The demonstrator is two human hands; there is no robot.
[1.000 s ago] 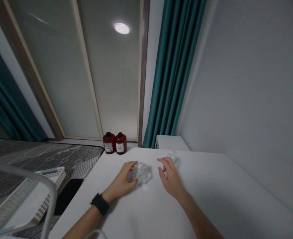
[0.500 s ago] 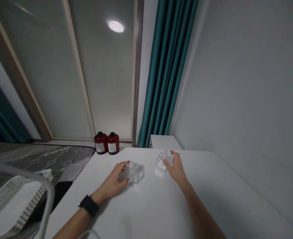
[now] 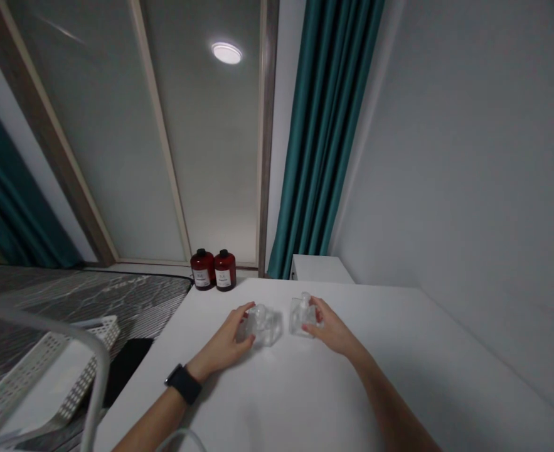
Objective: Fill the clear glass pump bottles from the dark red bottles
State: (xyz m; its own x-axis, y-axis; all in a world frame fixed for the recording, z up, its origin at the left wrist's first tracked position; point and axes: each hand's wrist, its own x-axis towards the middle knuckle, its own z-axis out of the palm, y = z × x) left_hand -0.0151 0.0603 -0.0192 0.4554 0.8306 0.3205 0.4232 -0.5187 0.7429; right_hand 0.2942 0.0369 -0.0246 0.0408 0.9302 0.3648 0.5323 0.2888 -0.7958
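Clear pump bottle (image 3: pixel 303 319) stands upright on the white counter (image 3: pixel 277 402) at 12 o'clock from my view, just inside the right hand (image 3: pixel 335 333). Its fingers (image 3: pixel 322 309) lie close together against the bottle's right side, touching it; they appear to steady it, and I cannot tell how firm the hold is. At 11 o'clock, the left hand (image 3: pixel 224 336) cups a second clear item (image 3: pixel 266 326), with its fingers (image 3: pixel 245 312) curled narrowly over the far side. Glare hides the item's shape; it may be a bottle on its side. The two items sit just apart, and my reading is that each hand is placed to keep one in position.

Count: 2 hands, 2 clear items, 1 black watch (image 3: pixel 182 384) on the left wrist. Past the counter's far edge, near 12 o'clock, stand 2 dark red bottles (image 3: pixel 202 270), touching, labels toward me; they look set aside from the hands. Toward 9 o'clock, beyond the counter's left edge, lie 1 white perforated basket (image 3: pixel 88 342) and 1 black slab (image 3: pixel 126 370), unidentified. Teal curtain (image 3: pixel 328 125) hangs at 1 o'clock.
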